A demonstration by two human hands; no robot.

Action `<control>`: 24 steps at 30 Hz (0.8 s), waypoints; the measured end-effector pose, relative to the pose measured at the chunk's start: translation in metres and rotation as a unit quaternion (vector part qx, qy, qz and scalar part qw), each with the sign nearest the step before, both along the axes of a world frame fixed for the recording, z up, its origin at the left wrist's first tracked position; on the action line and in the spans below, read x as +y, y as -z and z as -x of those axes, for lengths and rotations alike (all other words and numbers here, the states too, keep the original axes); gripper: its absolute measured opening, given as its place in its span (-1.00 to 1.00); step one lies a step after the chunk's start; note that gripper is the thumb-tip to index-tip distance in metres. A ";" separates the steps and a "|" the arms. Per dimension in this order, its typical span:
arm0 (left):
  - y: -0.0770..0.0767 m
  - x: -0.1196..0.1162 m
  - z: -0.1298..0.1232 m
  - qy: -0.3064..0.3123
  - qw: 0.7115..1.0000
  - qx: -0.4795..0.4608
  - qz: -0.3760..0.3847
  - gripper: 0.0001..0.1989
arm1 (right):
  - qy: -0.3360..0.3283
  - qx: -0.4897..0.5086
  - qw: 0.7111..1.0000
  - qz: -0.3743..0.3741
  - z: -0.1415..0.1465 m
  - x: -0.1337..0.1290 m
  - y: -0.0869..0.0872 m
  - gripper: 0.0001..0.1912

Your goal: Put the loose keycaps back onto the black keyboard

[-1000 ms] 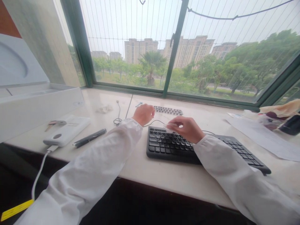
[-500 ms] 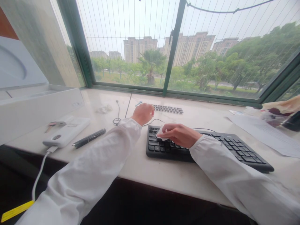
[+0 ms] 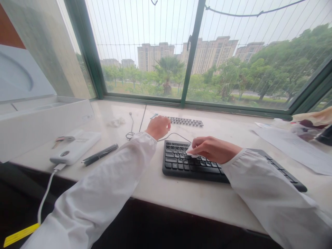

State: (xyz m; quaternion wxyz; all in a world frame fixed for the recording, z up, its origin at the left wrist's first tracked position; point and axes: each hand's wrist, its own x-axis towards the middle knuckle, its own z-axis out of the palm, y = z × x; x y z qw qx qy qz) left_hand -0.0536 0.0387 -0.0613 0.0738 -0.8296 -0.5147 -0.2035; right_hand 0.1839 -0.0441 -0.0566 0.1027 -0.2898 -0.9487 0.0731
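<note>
A black keyboard (image 3: 171,174) lies on the white counter, its right part covered by my right sleeve. Over its keys, left of the middle, my right hand (image 3: 216,148) pinches a folded white tissue (image 3: 191,151) and presses it down on the keys. Further back, my left hand (image 3: 158,127) is curled closed just above the counter. Its fingertips point away from me, so anything inside them is hidden. Beside it, several rows of small dark key-like pieces (image 3: 186,121) lie near the window. A small blue item (image 3: 154,116) shows just behind the left hand.
On the left are a white power bank (image 3: 77,148) with a plugged-in cable, a black pen (image 3: 100,154), a crumpled tissue (image 3: 116,121) and a white box (image 3: 46,121). Paper sheets (image 3: 295,145) lie at the right. A thin cable (image 3: 130,134) coils behind my left arm.
My right hand has slid to the right along the keyboard with the tissue, uncovering more keys on the left. My left hand stays in about the same place.
</note>
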 end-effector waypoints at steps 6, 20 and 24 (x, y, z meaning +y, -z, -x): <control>-0.002 0.000 0.000 -0.003 1.000 -0.006 -0.005 -0.85 | 0.051 0.140 0.984 -0.100 0.010 -0.001 0.003 -0.69; 0.001 0.002 0.000 0.001 1.000 -0.002 -0.015 -0.88 | -0.009 0.032 0.997 -0.072 0.044 0.003 0.021 -0.70; 0.000 0.001 0.000 -0.011 1.000 -0.007 -0.008 -0.88 | -0.023 0.022 0.997 -0.071 0.033 0.003 0.017 -0.72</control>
